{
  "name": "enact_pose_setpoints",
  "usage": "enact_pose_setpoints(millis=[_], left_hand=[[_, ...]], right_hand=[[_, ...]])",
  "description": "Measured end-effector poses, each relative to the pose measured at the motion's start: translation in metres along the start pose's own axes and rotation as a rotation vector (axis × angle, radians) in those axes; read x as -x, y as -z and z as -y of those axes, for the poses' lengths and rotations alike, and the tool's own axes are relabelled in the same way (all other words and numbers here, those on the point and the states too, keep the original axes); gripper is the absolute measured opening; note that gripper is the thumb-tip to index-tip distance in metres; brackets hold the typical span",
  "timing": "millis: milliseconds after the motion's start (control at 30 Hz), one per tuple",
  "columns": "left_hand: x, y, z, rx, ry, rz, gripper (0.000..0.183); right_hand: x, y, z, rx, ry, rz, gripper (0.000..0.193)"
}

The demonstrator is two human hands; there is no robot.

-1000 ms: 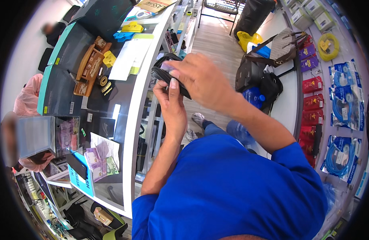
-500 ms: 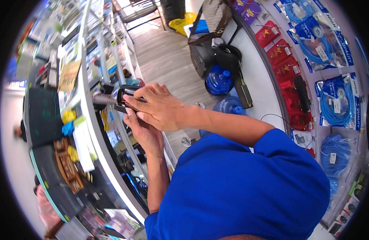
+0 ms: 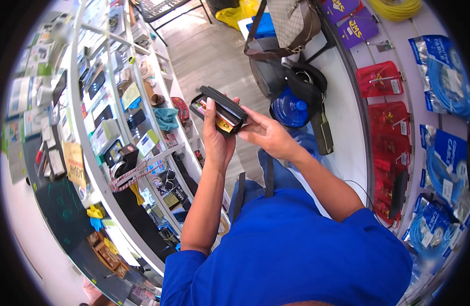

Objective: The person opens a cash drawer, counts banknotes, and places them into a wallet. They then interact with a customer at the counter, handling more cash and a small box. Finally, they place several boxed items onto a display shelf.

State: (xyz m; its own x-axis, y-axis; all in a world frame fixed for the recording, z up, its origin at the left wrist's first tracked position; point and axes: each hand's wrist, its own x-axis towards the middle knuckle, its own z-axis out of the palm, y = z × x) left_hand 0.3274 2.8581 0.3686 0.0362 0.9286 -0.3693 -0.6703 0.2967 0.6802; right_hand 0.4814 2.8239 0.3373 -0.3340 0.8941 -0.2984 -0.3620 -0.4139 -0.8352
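Observation:
A black zip wallet (image 3: 237,108) is held in front of me, its mouth open and tilted up. Card-like items and a yellow piece (image 3: 224,125) show inside, along with something pinkish too small to name. My left hand (image 3: 217,140) grips the wallet from below, thumb along its near side and fingers mostly hidden behind. At the wallet's right end, my right hand (image 3: 269,133) pinches the edge between thumb and fingers.
Glass display shelves (image 3: 138,148) packed with boxes and gadgets run along the left. Bags (image 3: 291,30) and a blue water bottle (image 3: 289,108) stand right of the wooden floor (image 3: 194,56). Packaged blue cables (image 3: 444,76) and red packs (image 3: 380,79) hang on the right wall.
The wallet has moved rightward in view, and its inside now shows. My right hand has shifted from over the wallet to its right end. The whole view has turned somewhat.

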Motion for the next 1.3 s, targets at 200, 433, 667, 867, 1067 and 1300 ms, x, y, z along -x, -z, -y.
enact_pose_setpoints(millis=[200,433,667,867,1067,1300], left_hand=[[-0.053,-0.005,0.023,-0.127,0.096,0.12,0.057],[-0.077,-0.007,0.027,-0.244,0.061,0.152,0.064],[-0.071,-0.014,0.0,-0.813,-0.088,0.179,0.052],[-0.074,0.008,-0.044,-0.795,-0.034,0.017,0.036],[-0.052,0.013,-0.068,-1.284,-0.239,-0.07,0.026],[-0.049,0.023,-0.019,-0.973,-0.199,0.115,0.047]], right_hand=[[-0.04,0.045,-0.007,-0.012,-0.076,-0.092,0.053],[-0.054,0.059,0.003,-0.059,0.013,-0.045,0.071],[-0.071,0.03,0.026,-0.011,0.121,-0.109,0.106],[-0.079,0.017,0.024,0.656,0.202,-0.125,0.107],[-0.08,-0.016,-0.001,0.146,0.076,-0.084,0.097],[-0.062,-0.02,-0.014,-0.011,0.085,-0.155,0.067]])
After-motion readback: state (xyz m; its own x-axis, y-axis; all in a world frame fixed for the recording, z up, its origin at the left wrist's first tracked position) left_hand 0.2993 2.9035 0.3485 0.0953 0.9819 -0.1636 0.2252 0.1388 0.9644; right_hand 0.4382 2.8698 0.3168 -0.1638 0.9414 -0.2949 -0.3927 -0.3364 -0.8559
